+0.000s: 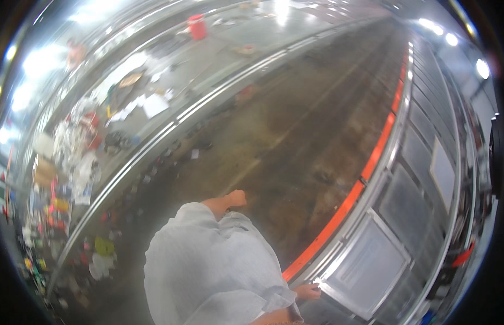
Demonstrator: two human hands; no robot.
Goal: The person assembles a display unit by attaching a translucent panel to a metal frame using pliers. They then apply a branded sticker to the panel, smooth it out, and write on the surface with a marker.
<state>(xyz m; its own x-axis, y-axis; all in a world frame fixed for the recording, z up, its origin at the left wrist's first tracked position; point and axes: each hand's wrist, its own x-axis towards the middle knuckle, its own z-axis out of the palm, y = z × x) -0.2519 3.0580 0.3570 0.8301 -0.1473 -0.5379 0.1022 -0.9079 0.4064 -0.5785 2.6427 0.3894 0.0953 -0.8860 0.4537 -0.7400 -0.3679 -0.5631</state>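
Observation:
My left hand (236, 199) is in front of my body over the walkway, its fingers curled into a fist with nothing visible in it. To the right, low in the view, my right hand (309, 291) is beside the near corner of a flat framed screen (363, 265). Its fingers look closed, and a small bright spot shows at their tips. What they hold, if anything, I cannot make out. The screen has a pale metal frame and a greyish sheet, and lies on the long table at my right. My light grey shirt (214, 265) hides part of both forearms.
A worn brown walkway (317, 124) runs ahead between two long tables. An orange strip (338, 216) edges the right table, where another pale panel (441, 173) lies. Cloths, papers (154, 105) and a red bucket (197, 27) stand left. Scraps (104, 246) litter the floor.

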